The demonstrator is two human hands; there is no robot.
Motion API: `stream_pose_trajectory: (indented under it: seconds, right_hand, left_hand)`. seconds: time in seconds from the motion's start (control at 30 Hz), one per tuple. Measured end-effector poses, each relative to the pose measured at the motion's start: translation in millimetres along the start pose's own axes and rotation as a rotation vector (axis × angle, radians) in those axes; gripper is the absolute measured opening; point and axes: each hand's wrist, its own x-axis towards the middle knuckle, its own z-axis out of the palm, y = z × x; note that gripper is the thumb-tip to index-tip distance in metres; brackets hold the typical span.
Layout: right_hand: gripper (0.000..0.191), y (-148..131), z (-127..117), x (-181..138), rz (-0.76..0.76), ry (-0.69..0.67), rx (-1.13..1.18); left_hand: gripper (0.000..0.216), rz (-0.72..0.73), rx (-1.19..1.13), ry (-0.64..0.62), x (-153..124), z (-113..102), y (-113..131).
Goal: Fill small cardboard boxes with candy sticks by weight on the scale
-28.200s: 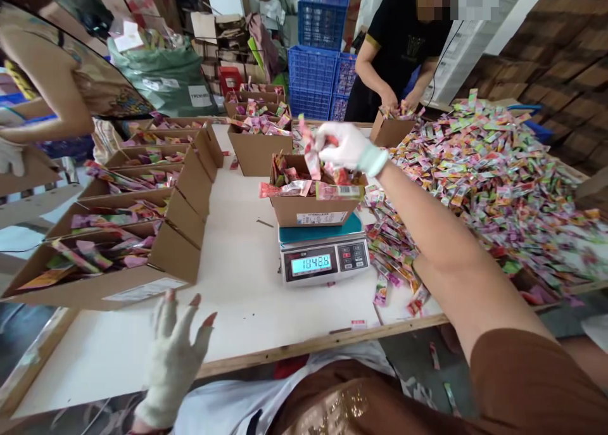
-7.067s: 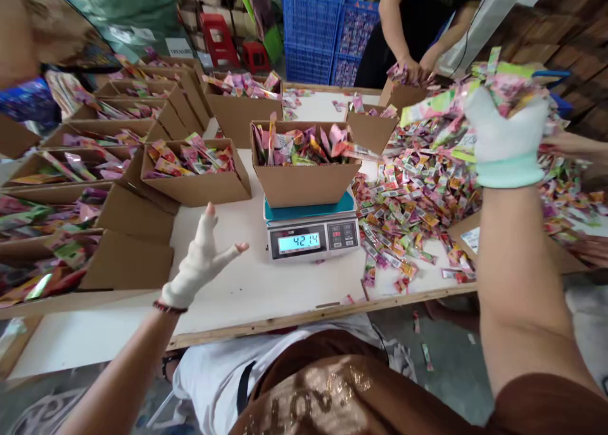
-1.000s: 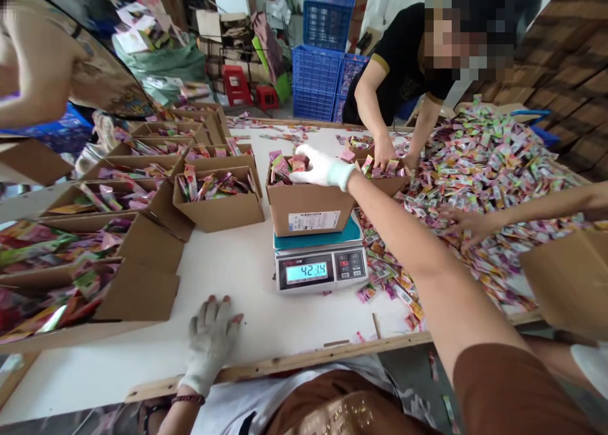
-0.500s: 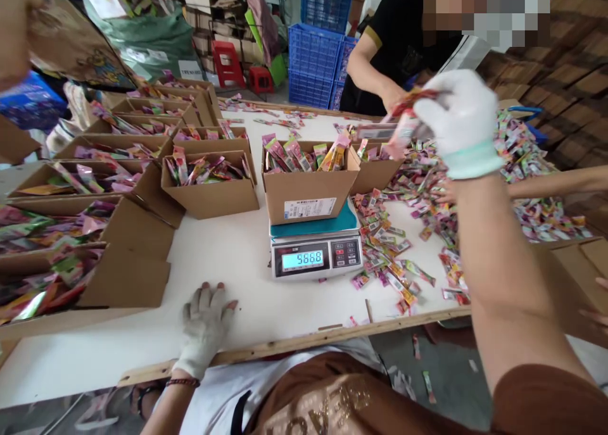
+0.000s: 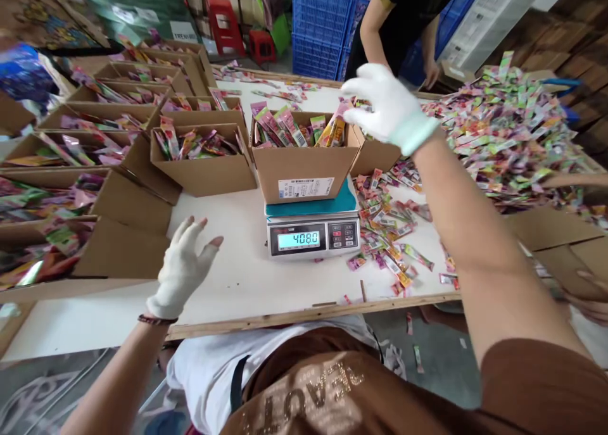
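An open cardboard box (image 5: 304,163) full of small colourful stick packets (image 5: 289,126) stands on a digital scale (image 5: 313,237) whose lit display seems to read 4080. My right hand (image 5: 382,102), in a white glove with a mint cuff, is over the box's right end. Its fingers and thumb are apart beside a pink packet (image 5: 339,115); whether they touch it is unclear. To the left of the scale, my left hand (image 5: 185,267) hovers over the white table (image 5: 237,296), open and holding nothing, in a glove that leaves the fingertips bare.
Filled cardboard boxes (image 5: 204,175) stand in rows on the left. Loose packets (image 5: 380,220) lie right of the scale, with a large heap (image 5: 503,131) beyond. Another person (image 5: 375,30) stands across the table near blue crates (image 5: 320,30). Another person's hand (image 5: 589,296) is at a box lower right.
My right hand has moved left from the heap side to the box, and the packets it carried no longer show in it. My left hand has risen off the table. The scale reading differs.
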Motion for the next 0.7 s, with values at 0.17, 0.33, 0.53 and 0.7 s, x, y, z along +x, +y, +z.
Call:
stream_pose_trajectory:
  seconds: [0.17, 0.33, 0.53, 0.7]
  right_hand:
    - [0.033, 5, 47, 47, -0.057, -0.212, -0.047]
    - [0.024, 11, 56, 49, -0.121, -0.229, -0.126]
    - [0.025, -2, 29, 39, -0.145, -0.264, -0.177]
    - [0.008, -3, -29, -12, 0.019, 0.003, -0.043]
  left_hand:
    - [0.047, 0.210, -0.091, 0.088, 27, -33, 58]
    - [0.045, 0.447, -0.134, 0.186, 59, -57, 112]
    - [0.039, 0.696, -0.104, 0.165, 112, -50, 193]
    - [0.038, 0.731, -0.116, 0.130, 130, -45, 228]
